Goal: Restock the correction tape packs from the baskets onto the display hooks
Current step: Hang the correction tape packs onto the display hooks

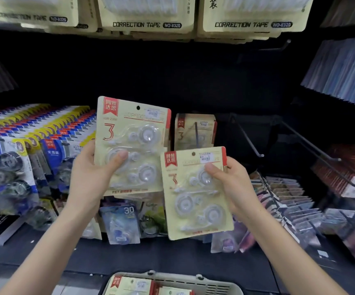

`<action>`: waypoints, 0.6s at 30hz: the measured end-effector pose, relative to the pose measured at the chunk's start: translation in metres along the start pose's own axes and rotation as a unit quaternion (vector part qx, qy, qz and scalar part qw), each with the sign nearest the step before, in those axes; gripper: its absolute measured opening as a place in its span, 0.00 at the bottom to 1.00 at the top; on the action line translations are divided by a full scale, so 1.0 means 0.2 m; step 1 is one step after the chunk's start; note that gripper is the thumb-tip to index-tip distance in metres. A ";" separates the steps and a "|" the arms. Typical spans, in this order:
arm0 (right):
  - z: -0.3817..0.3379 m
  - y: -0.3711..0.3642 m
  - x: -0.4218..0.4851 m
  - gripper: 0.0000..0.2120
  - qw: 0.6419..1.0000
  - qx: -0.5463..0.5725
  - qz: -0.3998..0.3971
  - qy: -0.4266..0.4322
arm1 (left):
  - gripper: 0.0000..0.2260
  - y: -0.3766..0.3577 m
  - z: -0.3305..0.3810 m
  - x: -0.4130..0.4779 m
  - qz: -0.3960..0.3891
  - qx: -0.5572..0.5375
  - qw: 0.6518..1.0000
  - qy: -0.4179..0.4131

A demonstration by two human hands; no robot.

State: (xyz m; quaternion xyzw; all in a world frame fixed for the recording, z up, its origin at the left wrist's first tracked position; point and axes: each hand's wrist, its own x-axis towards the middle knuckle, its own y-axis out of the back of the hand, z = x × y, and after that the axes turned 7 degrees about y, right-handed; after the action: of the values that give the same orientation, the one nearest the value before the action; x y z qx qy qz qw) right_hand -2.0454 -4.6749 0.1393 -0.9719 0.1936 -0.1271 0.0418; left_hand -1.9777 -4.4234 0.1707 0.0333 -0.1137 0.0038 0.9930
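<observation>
My left hand (91,173) grips a cream three-piece correction tape pack (142,116) by its left edge, thumb on the front, held upright in the middle of the head view. My right hand (234,184) grips a second, matching pack (193,218) by its upper right edge, lower and to the right, overlapping the first pack's corner. Behind them, a few of the same packs (193,128) hang on a display hook (196,133). A grey basket (214,284) with more such packs sits at the bottom edge.
Bare black hooks (250,141) (312,143) jut out to the right. Blue and yellow packs (34,133) fill the hooks at left. Large correction tape cards (146,18) hang above. Other small packs (121,222) hang below, with racks of goods (289,194) at lower right.
</observation>
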 end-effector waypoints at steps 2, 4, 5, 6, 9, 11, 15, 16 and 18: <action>0.04 0.04 -0.01 0.12 0.999 -0.045 0.016 0.016 | 0.16 0.03 -0.01 0.01 0.024 0.001 1.000 -0.005; 0.05 0.06 -0.01 0.10 0.997 -0.066 0.029 0.029 | 0.16 0.04 -0.01 0.02 0.035 0.001 0.999 -0.005; 0.05 0.06 -0.01 0.10 0.996 -0.073 0.033 0.036 | 0.16 0.04 -0.01 0.02 0.037 0.002 0.999 -0.005; 0.05 0.06 -0.01 0.10 0.995 -0.080 0.035 0.044 | 0.15 0.05 -0.02 0.02 0.037 0.004 0.999 -0.005; 0.03 0.03 0.01 0.08 0.991 -0.109 0.041 0.068 | 0.12 0.04 -0.02 0.03 0.032 0.013 0.999 -0.007; 0.03 0.02 0.03 0.08 0.989 -0.118 0.052 0.076 | 0.11 0.04 -0.01 0.02 0.028 0.022 0.999 -0.009; 0.04 0.01 0.05 0.08 0.987 -0.125 0.064 0.076 | 0.14 0.03 -0.01 0.03 0.023 0.035 0.999 -0.016; 0.04 0.01 0.04 0.08 0.987 -0.125 0.066 0.077 | 0.15 0.03 -0.01 0.03 0.021 0.037 0.999 -0.017; 0.05 0.01 0.04 0.08 0.987 -0.121 0.073 0.074 | 0.16 0.03 -0.01 0.03 0.016 0.040 0.999 -0.019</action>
State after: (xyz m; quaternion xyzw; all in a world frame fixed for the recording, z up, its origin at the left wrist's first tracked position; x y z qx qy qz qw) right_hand -2.0371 -4.6797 0.1305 -0.9411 0.2804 -0.1708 -0.0809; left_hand -1.9706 -4.4175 0.1698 0.0707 -0.1324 0.0238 0.9884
